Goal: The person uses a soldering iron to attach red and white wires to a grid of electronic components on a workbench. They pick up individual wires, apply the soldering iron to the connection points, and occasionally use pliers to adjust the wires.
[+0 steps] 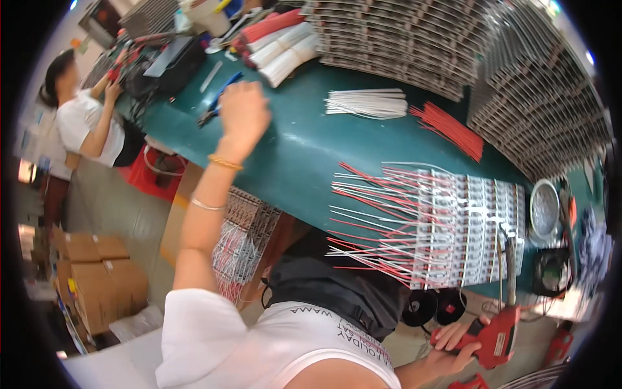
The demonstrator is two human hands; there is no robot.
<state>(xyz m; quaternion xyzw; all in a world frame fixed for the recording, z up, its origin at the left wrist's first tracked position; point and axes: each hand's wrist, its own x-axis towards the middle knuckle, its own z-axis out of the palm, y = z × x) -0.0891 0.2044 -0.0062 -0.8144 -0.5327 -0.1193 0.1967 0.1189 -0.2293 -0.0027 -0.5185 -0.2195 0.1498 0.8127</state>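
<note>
My left hand (245,111) is at the far left of the green table, its fingers curled at a pair of blue-handled pliers (214,107). The fingertips are hidden beneath the hand, while the plier jaws point toward the near left. Low at the right, my right hand (457,340) grips a red soldering gun (499,338). Its metal barrel points up toward the right part of a panel of small boards (470,227). Red and white wires (366,223) fan out from the panel's left edge, some reaching past the table's near edge.
A white wire bundle (366,104) and a red wire bundle (450,131) lie beyond the panel. Stacked panels (395,42) rise behind them. A metal bowl (544,209) and a small black fan (552,272) stand at right. Another person (91,123) works at far left.
</note>
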